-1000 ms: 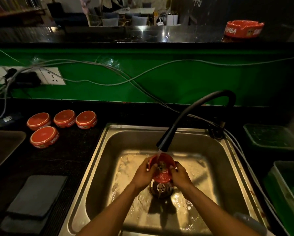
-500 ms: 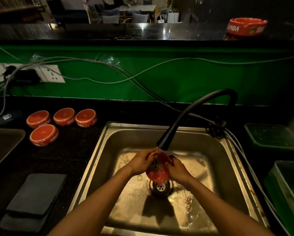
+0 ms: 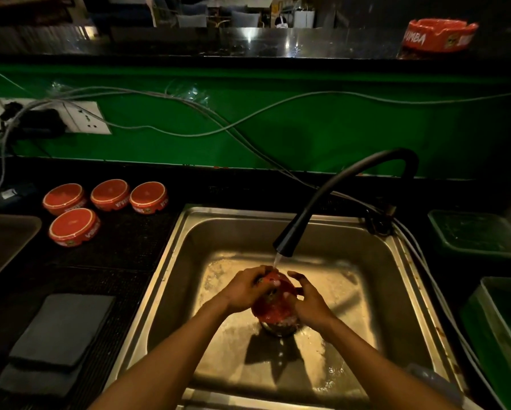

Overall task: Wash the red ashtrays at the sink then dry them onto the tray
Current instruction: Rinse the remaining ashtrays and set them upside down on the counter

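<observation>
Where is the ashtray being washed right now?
In the sink, held between the left hand and right hand, the ashtray sits under the faucet stream.

two bare forearms enter from bottom edge, converging toward centre. left hand arched, knuckles up, fingers curled over top of red ashtray, thumb side toward body. right hand opposite, palm facing inward against ashtray's right side, index finger and thumb lifted and spread, remaining fingers wrapped around its lower edge. wrists both slightly bent, hands level with each other, ashtray gripped between them. both hands wet under thin stream. sleeves not visible; arms bare to frame edge.
</observation>
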